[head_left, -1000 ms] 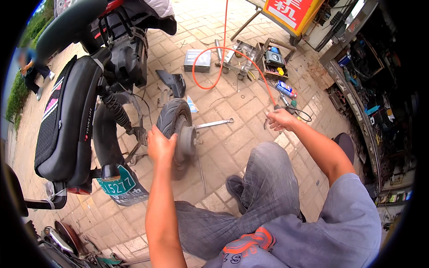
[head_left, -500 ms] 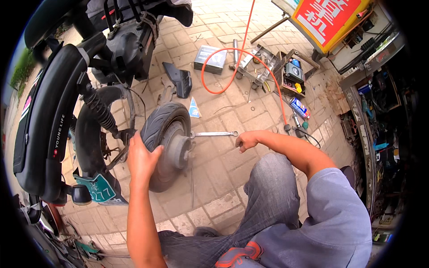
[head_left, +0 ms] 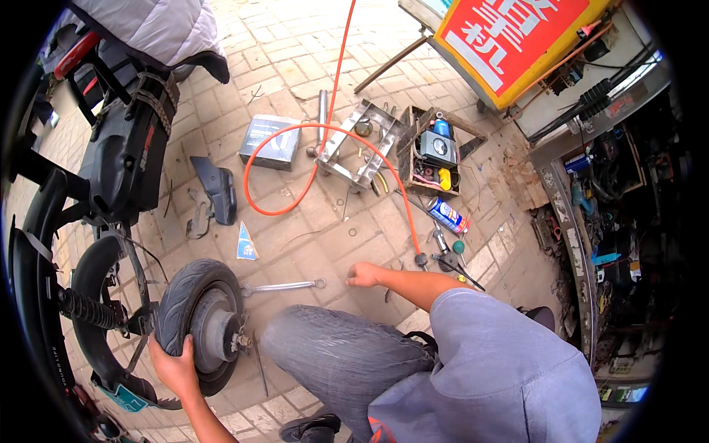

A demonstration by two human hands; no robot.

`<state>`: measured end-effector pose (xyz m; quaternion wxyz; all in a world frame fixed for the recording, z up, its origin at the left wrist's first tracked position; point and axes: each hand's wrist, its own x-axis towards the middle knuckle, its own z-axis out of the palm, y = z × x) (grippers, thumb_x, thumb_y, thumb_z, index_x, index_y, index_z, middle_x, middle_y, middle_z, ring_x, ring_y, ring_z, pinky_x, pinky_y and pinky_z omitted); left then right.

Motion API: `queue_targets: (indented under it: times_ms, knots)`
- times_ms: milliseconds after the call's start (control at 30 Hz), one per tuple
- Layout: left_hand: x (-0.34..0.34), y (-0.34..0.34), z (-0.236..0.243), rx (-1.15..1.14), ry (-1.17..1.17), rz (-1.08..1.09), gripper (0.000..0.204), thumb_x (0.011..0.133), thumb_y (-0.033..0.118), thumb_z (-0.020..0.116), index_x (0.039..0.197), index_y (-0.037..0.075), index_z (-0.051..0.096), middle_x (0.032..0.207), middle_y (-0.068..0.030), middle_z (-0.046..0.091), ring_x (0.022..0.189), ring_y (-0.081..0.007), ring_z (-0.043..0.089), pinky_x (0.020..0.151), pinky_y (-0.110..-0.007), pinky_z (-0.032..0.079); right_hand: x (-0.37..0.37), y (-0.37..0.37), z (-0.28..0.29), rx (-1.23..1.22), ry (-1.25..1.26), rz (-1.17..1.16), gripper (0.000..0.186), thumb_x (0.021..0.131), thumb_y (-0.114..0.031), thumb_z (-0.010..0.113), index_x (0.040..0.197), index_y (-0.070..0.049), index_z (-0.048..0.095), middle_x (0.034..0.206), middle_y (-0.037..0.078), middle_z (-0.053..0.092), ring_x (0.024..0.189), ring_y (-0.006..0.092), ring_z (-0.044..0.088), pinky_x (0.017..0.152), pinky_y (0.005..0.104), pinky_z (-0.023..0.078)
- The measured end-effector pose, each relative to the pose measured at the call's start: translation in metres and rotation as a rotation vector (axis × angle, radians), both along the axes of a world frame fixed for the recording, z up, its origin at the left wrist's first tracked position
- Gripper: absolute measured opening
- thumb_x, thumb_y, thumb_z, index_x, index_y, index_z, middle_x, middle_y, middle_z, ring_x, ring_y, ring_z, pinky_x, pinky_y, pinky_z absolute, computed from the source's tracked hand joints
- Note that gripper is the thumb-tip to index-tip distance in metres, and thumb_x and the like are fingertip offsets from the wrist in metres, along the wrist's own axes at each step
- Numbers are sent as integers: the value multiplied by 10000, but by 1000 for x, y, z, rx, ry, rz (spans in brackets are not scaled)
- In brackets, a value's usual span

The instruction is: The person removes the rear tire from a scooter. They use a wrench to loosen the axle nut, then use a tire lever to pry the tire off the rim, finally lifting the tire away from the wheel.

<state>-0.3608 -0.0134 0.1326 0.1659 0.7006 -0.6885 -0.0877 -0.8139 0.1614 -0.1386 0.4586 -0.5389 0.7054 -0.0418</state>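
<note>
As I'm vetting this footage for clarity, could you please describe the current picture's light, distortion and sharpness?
Head view: the paving is brightly lit and pale toward the top; head view: the cluttered interior at right sinks into darkness; head view: the scooter, cut off at the black rim, looks bent; head view: the wheel and wrench look reasonably sharp.

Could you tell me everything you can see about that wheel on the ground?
The wheel has a black, rubbery-looking tyre with grooved tread around a dusty grey, metal-looking hub; an axle end sticks out on the right. It stands roughly upright on the brick paving beside the scooter, seemingly detached from it. The person's left hand grips the tyre at its near edge. Whether the nearby wrench touches it is unclear.
</note>
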Motion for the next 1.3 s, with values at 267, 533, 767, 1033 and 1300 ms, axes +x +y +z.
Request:
queue_targets:
  times_ms: [267, 533, 767, 1033, 1300]
  knots:
    - [-10, 16, 1, 13, -62, 106, 735, 722, 297, 797, 1302, -31, 486, 1260, -232, 558, 1171, -389, 522, 988, -416, 403, -83, 131, 28, 177, 227, -76, 424, 776, -372, 643, 924, 24, 670, 891, 256, 666, 883, 404, 647, 784, 452, 521]
    - [-28, 21, 7, 49, -109, 131, 709, 767, 347, 770, 1303, -29, 498, 1259, -229, 568, 1149, -371, 546, 972, -399, 415, -113, 243, 14, 334, 262, -169, 408, 766, -375, 653, 898, 10, 692, 971, 246, 659, 963, 378, 634, 861, 438, 507]
    - [-51, 12, 14, 82, -193, 77, 736, 774, 391, 763, 1312, -28, 486, 1254, -237, 571, 1146, -377, 550, 976, -399, 411, -25, 279, 5, 218, -5, -383, 304, 748, -323, 720, 911, -67, 725, 896, 148, 701, 851, 291, 672, 788, 364, 523]
    - [-58, 0, 11, 64, -249, 3, 812, 760, 465, 753, 1322, -48, 470, 1250, -256, 568, 1143, -385, 554, 967, -414, 417, 49, 326, 7, 215, -88, -682, 296, 749, -274, 704, 923, -35, 683, 875, 162, 687, 855, 309, 662, 772, 390, 518]
    - [-67, -13, 11, 89, -262, -53, 820, 755, 455, 757, 1324, -58, 466, 1247, -261, 570, 1147, -401, 549, 970, -419, 417, 73, 240, 15, -73, 165, -262, 267, 797, -109, 584, 1058, -104, 532, 982, 144, 577, 874, 356, 632, 727, 476, 502]
